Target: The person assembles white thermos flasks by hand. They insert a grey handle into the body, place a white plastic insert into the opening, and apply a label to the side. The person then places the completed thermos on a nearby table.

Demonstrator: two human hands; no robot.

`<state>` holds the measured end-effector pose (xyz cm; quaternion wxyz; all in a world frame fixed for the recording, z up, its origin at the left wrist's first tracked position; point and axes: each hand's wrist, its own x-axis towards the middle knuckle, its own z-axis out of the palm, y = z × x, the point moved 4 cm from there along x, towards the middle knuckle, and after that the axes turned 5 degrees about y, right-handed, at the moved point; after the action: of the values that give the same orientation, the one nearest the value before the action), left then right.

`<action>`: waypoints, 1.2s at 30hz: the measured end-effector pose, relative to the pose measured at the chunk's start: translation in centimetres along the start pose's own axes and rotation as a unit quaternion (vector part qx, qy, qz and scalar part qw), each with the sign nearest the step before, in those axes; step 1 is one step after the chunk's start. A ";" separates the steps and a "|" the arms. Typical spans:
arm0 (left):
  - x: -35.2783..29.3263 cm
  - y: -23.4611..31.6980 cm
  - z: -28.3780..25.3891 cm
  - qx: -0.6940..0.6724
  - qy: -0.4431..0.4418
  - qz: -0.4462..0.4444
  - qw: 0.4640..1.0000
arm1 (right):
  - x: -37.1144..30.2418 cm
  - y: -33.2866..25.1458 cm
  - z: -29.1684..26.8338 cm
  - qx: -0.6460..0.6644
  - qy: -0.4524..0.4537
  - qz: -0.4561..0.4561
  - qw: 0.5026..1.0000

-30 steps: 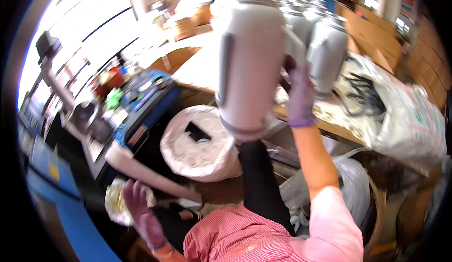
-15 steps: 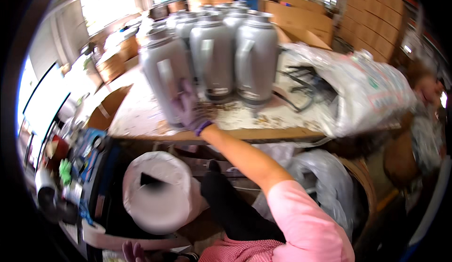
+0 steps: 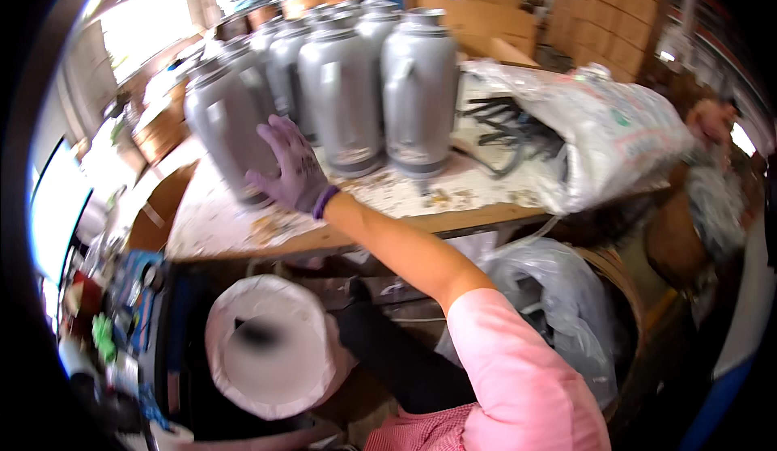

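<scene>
My right hand (image 3: 293, 172), in a purple glove, is stretched over the table (image 3: 316, 239) with its fingers spread. It is beside the lower right side of a silver-grey jug (image 3: 225, 127) with a moulded handle; whether the fingertips touch it, I cannot tell. That jug looks tilted near the rim of the picture. Two similar jugs, the middle one (image 3: 340, 99) and the right one (image 3: 419, 95), stand just past my hand, and several more are behind them. My left hand is out of view.
A white plastic sack (image 3: 615, 139) lies on the table's right, black strip-like parts (image 3: 498, 119) at its mouth. Below the table are a lined white bin (image 3: 271, 398) with a blurred dark thing inside, and a clear plastic bag (image 3: 558, 305). Boxes (image 3: 599, 18) are stacked behind.
The front left jug has shifted left, widening the gap to the middle jug. My right hand has come away from its side and spread its fingers. My left hand has left the view.
</scene>
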<state>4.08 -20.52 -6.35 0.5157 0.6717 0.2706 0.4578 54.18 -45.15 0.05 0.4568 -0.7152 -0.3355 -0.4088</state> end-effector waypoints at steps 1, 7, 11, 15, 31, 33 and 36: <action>0.7 -1.0 1.2 -0.004 -0.022 -0.008 1.000 | -0.4 -0.5 -4.8 -0.070 0.071 -0.069 0.993; 1.8 -2.6 7.4 -0.010 -0.122 -0.031 0.992 | -1.1 14.5 -28.6 -0.178 0.254 0.092 0.946; 2.2 -3.2 8.4 -0.008 -0.145 -0.039 0.989 | -1.8 16.9 -27.7 -0.061 0.176 0.221 0.957; 3.0 -3.7 8.4 -0.004 -0.157 -0.044 0.987 | -3.3 14.4 -23.6 -0.181 0.143 0.143 0.963; -10.2 -5.3 -16.8 0.071 0.306 -0.160 0.936 | -1.7 13.7 -0.1 -0.190 -0.062 0.010 0.980; -15.9 -13.8 -23.9 0.021 0.299 -0.213 0.930 | -0.4 20.7 -0.7 -0.296 -0.041 -0.096 0.950; -17.1 -12.8 -20.9 0.061 0.373 -0.320 0.869 | 1.1 22.4 -3.6 -0.290 -0.138 -0.085 0.943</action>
<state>-20.60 -21.37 -23.09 0.4528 0.3579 0.6704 0.4663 72.83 -56.42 -6.54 0.1421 -0.8349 -0.3217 -0.4233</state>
